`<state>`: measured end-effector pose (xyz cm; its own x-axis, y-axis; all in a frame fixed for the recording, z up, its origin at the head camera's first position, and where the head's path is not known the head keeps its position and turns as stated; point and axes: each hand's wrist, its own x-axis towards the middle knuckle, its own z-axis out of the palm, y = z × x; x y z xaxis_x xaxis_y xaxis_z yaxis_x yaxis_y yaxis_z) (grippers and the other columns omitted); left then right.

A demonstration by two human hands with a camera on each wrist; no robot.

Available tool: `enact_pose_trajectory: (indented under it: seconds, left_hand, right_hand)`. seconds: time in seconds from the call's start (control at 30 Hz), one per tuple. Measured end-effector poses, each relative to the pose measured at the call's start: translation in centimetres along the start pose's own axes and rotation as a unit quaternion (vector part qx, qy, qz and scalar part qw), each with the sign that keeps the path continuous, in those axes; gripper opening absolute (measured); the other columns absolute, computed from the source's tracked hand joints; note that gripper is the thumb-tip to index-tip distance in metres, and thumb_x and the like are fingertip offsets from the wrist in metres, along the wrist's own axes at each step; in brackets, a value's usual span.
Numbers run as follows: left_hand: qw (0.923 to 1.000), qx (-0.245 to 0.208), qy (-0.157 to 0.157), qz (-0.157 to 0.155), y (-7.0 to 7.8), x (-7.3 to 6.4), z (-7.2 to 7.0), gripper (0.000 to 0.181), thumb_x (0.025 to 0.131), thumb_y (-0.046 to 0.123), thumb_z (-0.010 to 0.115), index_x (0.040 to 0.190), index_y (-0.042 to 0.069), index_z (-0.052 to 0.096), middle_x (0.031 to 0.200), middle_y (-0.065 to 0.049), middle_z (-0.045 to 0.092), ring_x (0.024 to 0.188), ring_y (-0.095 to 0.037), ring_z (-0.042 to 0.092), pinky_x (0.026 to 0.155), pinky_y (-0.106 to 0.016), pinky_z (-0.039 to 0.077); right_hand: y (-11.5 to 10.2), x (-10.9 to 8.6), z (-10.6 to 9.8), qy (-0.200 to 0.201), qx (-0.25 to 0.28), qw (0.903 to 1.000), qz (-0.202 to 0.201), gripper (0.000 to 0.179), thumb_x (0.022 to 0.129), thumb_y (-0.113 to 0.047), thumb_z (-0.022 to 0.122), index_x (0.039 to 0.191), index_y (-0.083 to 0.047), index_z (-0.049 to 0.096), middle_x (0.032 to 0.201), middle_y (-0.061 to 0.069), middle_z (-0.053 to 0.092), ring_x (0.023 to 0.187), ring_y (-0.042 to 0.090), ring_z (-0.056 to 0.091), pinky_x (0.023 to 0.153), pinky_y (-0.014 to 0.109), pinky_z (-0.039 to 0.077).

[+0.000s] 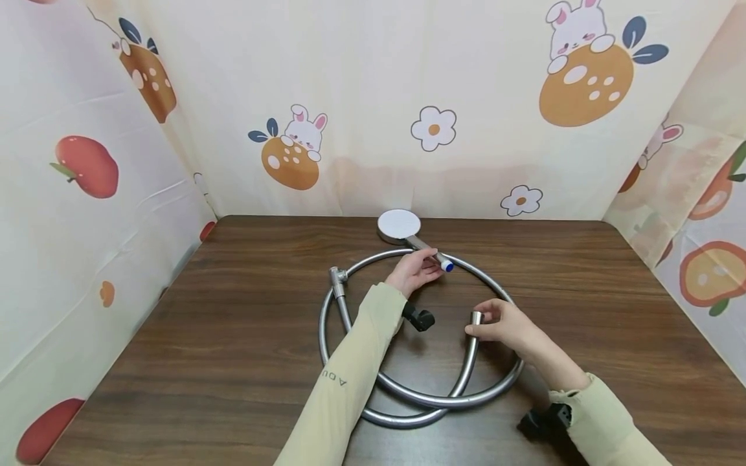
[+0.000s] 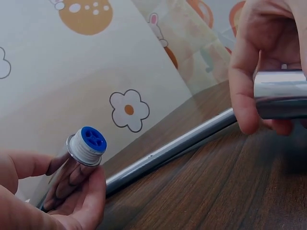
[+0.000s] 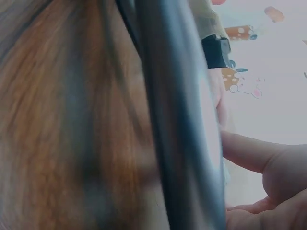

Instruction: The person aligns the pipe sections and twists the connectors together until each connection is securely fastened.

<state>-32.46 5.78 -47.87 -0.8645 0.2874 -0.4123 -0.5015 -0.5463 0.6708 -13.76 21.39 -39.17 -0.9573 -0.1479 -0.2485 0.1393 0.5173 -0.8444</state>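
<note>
A chrome handheld shower head [image 1: 399, 224] with a round white face is at the back of the table, its handle in my left hand [image 1: 415, 270]. The handle ends in a white threaded tip with a blue insert [image 2: 93, 140], pointing right. My right hand [image 1: 506, 327] pinches the chrome end fitting [image 1: 476, 318] of a silver shower hose [image 1: 463, 400] between thumb and fingers. In the left wrist view that fitting [image 2: 280, 94] is apart from the threaded tip. The right wrist view shows the hose [image 3: 180, 115] close up, with part of my right hand [image 3: 273, 172] beside it.
The hose lies in wide loops on the dark wood table [image 1: 233, 323]. A chrome bracket-like fitting [image 1: 337, 281] is at the left side of the loops. Patterned cloth [image 1: 373, 84] hangs behind the table and on both sides. A black camera mount [image 1: 418, 317] sits on my left wrist.
</note>
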Motion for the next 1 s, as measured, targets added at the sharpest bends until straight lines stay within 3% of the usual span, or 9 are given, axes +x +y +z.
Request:
enact_pose_trajectory:
  seconds: [0.1,0.2,0.23,0.3,0.47,0.6,0.73,0.9,1.0]
  left_hand:
    - [0.9997,-0.007,-0.024,-0.006,-1.7,5.4,-2.5,0.026,0.076,0.016,0.072,0.092,0.0,0.06,0.094,-0.018,0.062,0.093,-0.031,0.06,0.083,-0.044,0.048]
    - [0.9992,-0.015,-0.034,-0.015,-2.5,8.4,-3.9,0.027,0.074,0.017,0.074,0.092,0.001,0.06,0.094,-0.017,0.062,0.093,-0.031,0.06,0.084,-0.044,0.047]
    - [0.9991,-0.014,-0.039,-0.011,-2.6,8.5,-4.0,0.027,0.074,0.017,0.074,0.091,0.001,0.06,0.093,-0.017,0.062,0.092,-0.031,0.06,0.083,-0.045,0.047]
    - [0.9986,-0.016,-0.051,-0.005,-2.1,7.0,-3.5,0.027,0.074,0.015,0.074,0.091,-0.001,0.059,0.091,-0.018,0.061,0.09,-0.032,0.06,0.082,-0.046,0.047]
    - [0.9998,-0.012,-0.006,-0.017,1.0,-2.6,0.7,0.01,0.087,0.008,0.058,0.09,-0.001,0.055,0.081,-0.012,0.057,0.091,-0.028,0.057,0.095,-0.045,0.04]
    - [0.9994,-0.016,-0.004,-0.03,2.5,-7.3,2.4,0.01,0.09,0.005,0.05,0.081,0.004,0.052,0.072,-0.006,0.054,0.08,-0.02,0.055,0.102,-0.041,0.034]
    - [0.9989,-0.006,-0.023,-0.041,2.8,-8.4,2.3,0.012,0.092,0.005,0.048,0.081,0.004,0.051,0.075,-0.007,0.056,0.082,-0.021,0.054,0.103,-0.041,0.033]
    - [0.9979,0.003,-0.046,-0.046,2.4,-7.7,1.6,0.007,0.092,0.003,0.046,0.087,0.003,0.051,0.079,-0.01,0.06,0.109,-0.031,0.05,0.104,-0.042,0.033]
    - [0.9973,0.008,-0.058,-0.044,2.3,-7.5,1.4,0.005,0.092,0.001,0.046,0.091,0.005,0.049,0.077,-0.011,0.061,0.113,-0.033,0.049,0.104,-0.044,0.031]
  right_hand:
    - [0.1,0.1,-0.2,-0.028,0.033,0.9991,0.0,0.057,0.076,-0.013,0.072,0.117,0.014,0.044,0.088,0.008,0.055,0.076,0.012,0.053,0.067,0.024,0.048]
    - [0.2,0.1,-0.5,-0.058,0.058,0.9966,-0.003,0.057,0.076,-0.012,0.071,0.117,0.015,0.044,0.088,0.006,0.059,0.077,0.01,0.055,0.07,0.024,0.047]
    - [0.2,0.1,-0.6,-0.068,0.067,0.9954,-0.003,0.056,0.076,-0.012,0.071,0.116,0.016,0.044,0.088,0.005,0.06,0.078,0.009,0.055,0.071,0.023,0.046]
    - [0.2,0.1,-0.7,-0.081,0.089,0.9927,0.003,0.054,0.078,-0.013,0.07,0.115,0.016,0.045,0.087,0.003,0.061,0.079,0.007,0.056,0.073,0.022,0.047]
    - [0.4,0.0,-0.8,-0.097,0.136,0.9858,0.011,0.045,0.08,-0.014,0.068,0.109,0.015,0.049,0.081,-0.003,0.061,0.077,0.005,0.056,0.073,0.022,0.047]
    - [0.5,0.0,-0.7,-0.112,0.18,0.9773,-0.002,0.038,0.083,-0.011,0.065,0.107,0.015,0.049,0.08,-0.005,0.062,0.078,0.002,0.058,0.074,0.02,0.047]
    - [0.6,0.0,-0.4,-0.124,0.22,0.9674,-0.018,0.037,0.085,-0.007,0.061,0.108,0.018,0.045,0.083,-0.003,0.063,0.08,0.003,0.06,0.075,0.019,0.049]
    - [0.4,0.2,0.0,-0.137,0.242,0.9605,-0.018,0.034,0.087,-0.005,0.058,0.108,0.015,0.042,0.086,0.002,0.067,0.083,0.008,0.064,0.078,0.024,0.051]
    - [0.1,0.4,0.2,-0.139,0.238,0.9612,-0.012,0.029,0.089,-0.008,0.056,0.108,0.01,0.042,0.088,0.003,0.068,0.085,0.012,0.065,0.077,0.028,0.052]
